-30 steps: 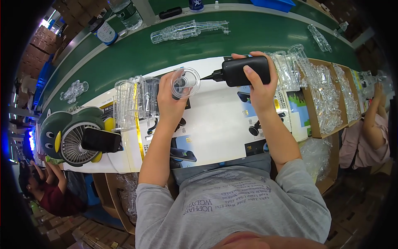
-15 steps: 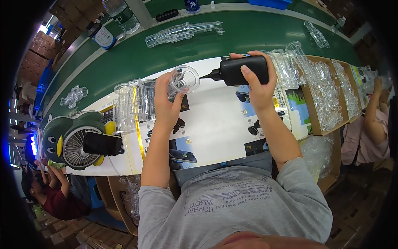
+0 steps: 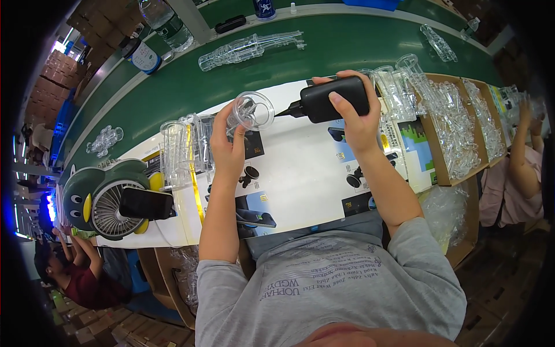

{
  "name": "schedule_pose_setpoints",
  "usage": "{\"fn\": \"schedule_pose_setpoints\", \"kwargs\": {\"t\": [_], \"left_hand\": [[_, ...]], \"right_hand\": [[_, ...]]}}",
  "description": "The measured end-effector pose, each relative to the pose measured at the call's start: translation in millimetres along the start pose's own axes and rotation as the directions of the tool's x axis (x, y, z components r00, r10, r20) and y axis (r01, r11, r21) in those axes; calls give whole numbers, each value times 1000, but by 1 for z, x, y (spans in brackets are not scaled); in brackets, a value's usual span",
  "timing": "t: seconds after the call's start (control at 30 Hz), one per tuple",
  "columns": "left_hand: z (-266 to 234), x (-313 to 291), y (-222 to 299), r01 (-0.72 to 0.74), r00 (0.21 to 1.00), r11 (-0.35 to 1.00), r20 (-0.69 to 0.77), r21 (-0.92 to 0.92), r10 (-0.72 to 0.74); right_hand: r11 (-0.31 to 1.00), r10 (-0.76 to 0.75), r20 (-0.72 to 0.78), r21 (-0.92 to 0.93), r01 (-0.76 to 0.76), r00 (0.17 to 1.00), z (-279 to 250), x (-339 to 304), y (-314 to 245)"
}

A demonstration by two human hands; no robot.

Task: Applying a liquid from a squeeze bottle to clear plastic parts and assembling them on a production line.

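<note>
My left hand is closed round a clear plastic cup-like part, its round rim tilted to the right. My right hand grips a black squeeze bottle lying nearly level. The bottle's thin nozzle points left, and its tip is at or very near the rim of the clear part. Whether any liquid comes out is too small to see. Beside my left hand stand several clear cylindrical parts. More clear cylinders stand just beyond my right hand.
A cardboard box of small clear parts lies at the right. A penguin-shaped fan with a phone before it stands at the left. Farther back are a clear assembled part and a dark bottle. Other people sit at both sides.
The clear part in my left hand has turned slightly, showing its rim more. The black bottle has shifted a little left in the picture with my right hand. Both holds remain.
</note>
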State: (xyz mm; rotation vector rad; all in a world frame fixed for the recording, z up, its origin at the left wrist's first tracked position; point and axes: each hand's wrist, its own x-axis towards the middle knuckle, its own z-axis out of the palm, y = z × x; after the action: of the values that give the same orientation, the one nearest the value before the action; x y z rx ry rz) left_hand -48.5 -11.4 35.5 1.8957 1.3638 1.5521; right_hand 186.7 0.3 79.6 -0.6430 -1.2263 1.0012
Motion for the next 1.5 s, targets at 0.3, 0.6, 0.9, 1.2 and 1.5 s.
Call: {"fn": "schedule_pose_setpoints", "kwargs": {"t": [0.3,0.6,0.9,1.2,1.5], "left_hand": [[-5,1,0,-5,999,1000,34,-30,6],[-11,4,1,-63,992,997,103,-53,69],[-16,5,-1,51,984,980,179,-192,-16],[-19,6,0,275,946,856,282,-437,-159],[-22,7,6,416,890,772,390,-481,-236]], "right_hand": [[976,161,-3,146,-159,987,1,3,0],[971,192,-1,148,-190,981,-5,5,2],[978,148,-2,149,-146,989,-7,6,0],[980,136,6,149,-135,991,-8,7,-3],[979,139,13,148,-140,990,-9,7,-8]]}}
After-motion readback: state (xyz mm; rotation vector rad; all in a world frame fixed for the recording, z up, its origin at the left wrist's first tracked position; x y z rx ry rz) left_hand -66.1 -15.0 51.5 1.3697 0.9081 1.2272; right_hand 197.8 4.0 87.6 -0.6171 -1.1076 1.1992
